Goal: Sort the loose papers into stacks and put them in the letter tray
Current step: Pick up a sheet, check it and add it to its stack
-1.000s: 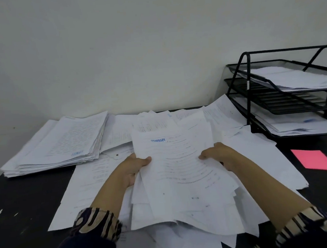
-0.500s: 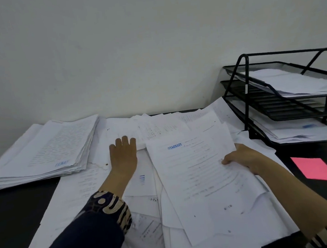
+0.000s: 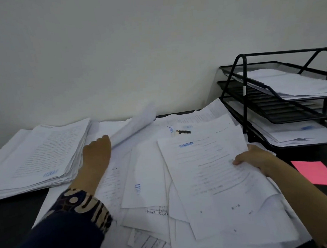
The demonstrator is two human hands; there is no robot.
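paper covers most of the dark desk; loose papers lie white, overlapping and skewed across the centre, several printed with fine lines of text; a neat stack sits at the far left, its top sheet densely printed; the letter tray, black wire mesh with three tiers, stands at the right against the pale wall; the top tier holds white sheets, the middle tier shows bare mesh, the bottom tier holds a further pile; a pink sheet lies on the desk just in front of the tray, apart from the white papers.

left hand reaches forward between the stack and the loose papers, back of hand upward, fingers curled on the near edge of a lifted sheet that curls up and away toward the wall; the patterned cuff of a dark sleeve covers the wrist; right hand grips the right edge of a printed page, thumb on top of the page, remaining fingers hidden beneath; the page rests tilted on the loose papers.

writing: a blue stamp near the top of the held page, another on the stack's top sheet, and others on central sheets; all too blurred to read.
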